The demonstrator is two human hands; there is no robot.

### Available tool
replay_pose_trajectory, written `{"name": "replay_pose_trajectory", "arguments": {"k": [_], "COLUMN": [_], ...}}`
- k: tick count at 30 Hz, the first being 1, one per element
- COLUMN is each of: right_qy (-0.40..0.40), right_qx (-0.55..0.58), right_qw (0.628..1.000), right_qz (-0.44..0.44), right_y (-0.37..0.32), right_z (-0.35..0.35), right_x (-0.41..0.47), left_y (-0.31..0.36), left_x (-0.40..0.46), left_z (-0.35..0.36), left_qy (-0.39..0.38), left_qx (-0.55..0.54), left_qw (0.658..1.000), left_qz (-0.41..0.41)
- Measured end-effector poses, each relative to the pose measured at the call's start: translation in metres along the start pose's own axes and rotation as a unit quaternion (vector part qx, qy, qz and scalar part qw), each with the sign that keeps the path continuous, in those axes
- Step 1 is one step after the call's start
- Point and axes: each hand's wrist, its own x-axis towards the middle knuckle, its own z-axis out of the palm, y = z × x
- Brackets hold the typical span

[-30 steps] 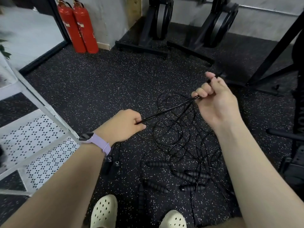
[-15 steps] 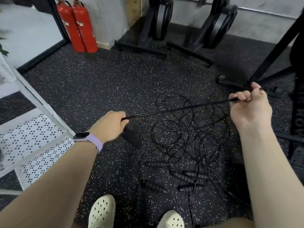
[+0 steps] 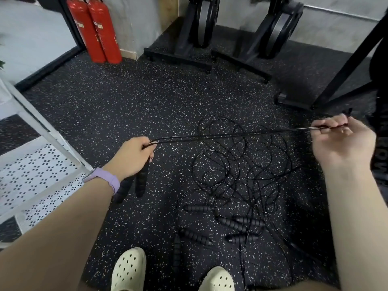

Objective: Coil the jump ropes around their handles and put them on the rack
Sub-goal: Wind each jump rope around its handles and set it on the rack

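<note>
A black jump rope (image 3: 231,134) is stretched taut in the air between two hands, above a speckled black rubber floor (image 3: 130,106). The left hand (image 3: 132,156) has its fingers curled around the rope's two black foam handles (image 3: 140,181), which hang down side by side below the fist. The right hand (image 3: 342,139), far off to the right, pinches the doubled cord between its curled fingers and thumb, the strands running almost level from one hand to the other.

On the floor beneath the stretched cord lies a tangled pile of more ropes (image 3: 237,175), with several loose handles (image 3: 231,223) scattered at its near edge. Two pale perforated clogs (image 3: 129,269) show at the near bottom. A lilac wristband (image 3: 105,179) circles the left wrist. At the left stands a white rack (image 3: 37,164) with perforated shelves. Two red fire extinguishers (image 3: 94,30) stand against the far wall, beside black exercise machines (image 3: 201,28).
</note>
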Motion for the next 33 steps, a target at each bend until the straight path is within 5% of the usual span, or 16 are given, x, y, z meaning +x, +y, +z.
{"name": "replay_pose_trajectory", "arguments": {"k": [6,12,18,24,27,30,33], "right_qy": [0.068,0.038,-0.063,-0.135,-0.186,-0.278,-0.335], "right_qx": [-0.04,-0.246,-0.491,-0.536,-0.56,-0.538,-0.518], "right_qw": [0.993,0.949,0.842,0.79,0.738,0.684,0.651], "right_qz": [0.091,0.192,0.213,0.265,0.327,0.407,0.443], "right_y": [0.012,0.059,0.117,0.162,0.174,0.179,0.176], "right_z": [-0.009,0.008,0.027,0.051,0.064,0.072,0.068], "right_x": [0.007,-0.014,-0.038,-0.073,-0.1,-0.126,-0.133], "left_y": [-0.012,0.013,0.053,0.076,0.079,0.075,0.073], "left_x": [0.002,-0.002,-0.018,-0.033,-0.031,-0.027,-0.029], "left_z": [-0.005,-0.013,-0.016,-0.007,-0.006,-0.01,-0.017], "left_qy": [-0.03,-0.046,-0.135,-0.112,-0.066,-0.019,-0.037], "left_qx": [-0.125,-0.358,-0.461,-0.566,-0.627,-0.625,-0.666], "left_qw": [0.985,0.896,0.845,0.788,0.747,0.748,0.715], "left_qz": [-0.116,-0.258,-0.235,-0.212,-0.209,-0.222,-0.21]}}
